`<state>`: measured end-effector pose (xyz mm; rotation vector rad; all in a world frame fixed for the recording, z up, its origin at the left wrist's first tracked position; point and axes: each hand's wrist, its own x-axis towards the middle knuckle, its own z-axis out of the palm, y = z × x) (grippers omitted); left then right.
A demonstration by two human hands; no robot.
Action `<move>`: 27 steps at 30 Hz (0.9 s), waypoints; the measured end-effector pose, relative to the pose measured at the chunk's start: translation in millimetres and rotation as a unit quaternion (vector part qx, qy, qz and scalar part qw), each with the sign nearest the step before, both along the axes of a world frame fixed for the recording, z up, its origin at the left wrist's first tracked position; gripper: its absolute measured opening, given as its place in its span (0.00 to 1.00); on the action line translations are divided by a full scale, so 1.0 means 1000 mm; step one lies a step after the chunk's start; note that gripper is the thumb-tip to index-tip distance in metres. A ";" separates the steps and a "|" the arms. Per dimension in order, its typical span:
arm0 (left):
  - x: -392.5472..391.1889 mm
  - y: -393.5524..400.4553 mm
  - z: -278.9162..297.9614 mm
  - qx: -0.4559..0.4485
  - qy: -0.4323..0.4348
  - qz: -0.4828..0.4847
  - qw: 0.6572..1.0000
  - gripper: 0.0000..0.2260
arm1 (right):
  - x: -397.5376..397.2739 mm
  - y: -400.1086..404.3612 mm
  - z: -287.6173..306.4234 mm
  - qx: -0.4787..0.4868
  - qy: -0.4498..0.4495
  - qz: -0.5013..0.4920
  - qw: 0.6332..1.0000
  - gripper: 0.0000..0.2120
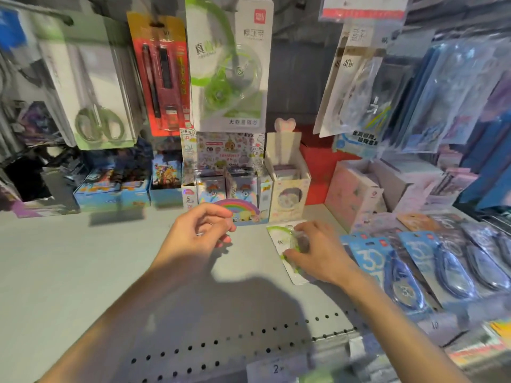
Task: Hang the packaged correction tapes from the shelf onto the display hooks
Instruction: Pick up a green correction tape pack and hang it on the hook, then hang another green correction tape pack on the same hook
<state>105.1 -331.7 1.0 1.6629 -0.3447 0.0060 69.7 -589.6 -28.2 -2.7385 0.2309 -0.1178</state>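
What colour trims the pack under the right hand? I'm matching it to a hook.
Green on white, on the pack; head view.

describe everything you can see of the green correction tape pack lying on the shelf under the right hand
The green correction tape pack is a white backing card with a green curved stripe and dark print, with what looks like a clear plastic blister over a green dispenser. It lies flat on the grey shelf, its length running toward and away from the camera, in front of the small display boxes and left of the blue packs. The right hand covers most of it, fingers curled over the blister; the left hand hovers apart.
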 end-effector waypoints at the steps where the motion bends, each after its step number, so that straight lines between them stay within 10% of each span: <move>1: -0.001 0.000 -0.002 0.001 0.007 -0.005 1.000 0.05 | -0.002 -0.002 0.000 0.005 0.008 0.019 1.000 0.31; 17: -0.007 -0.015 -0.028 0.068 0.134 -0.050 0.987 0.13 | -0.018 0.012 0.000 0.131 -0.107 0.016 0.986 0.27; 27: -0.015 -0.021 0.006 -0.115 0.093 -0.040 0.988 0.12 | -0.022 0.045 0.030 0.258 -0.222 0.107 0.934 0.23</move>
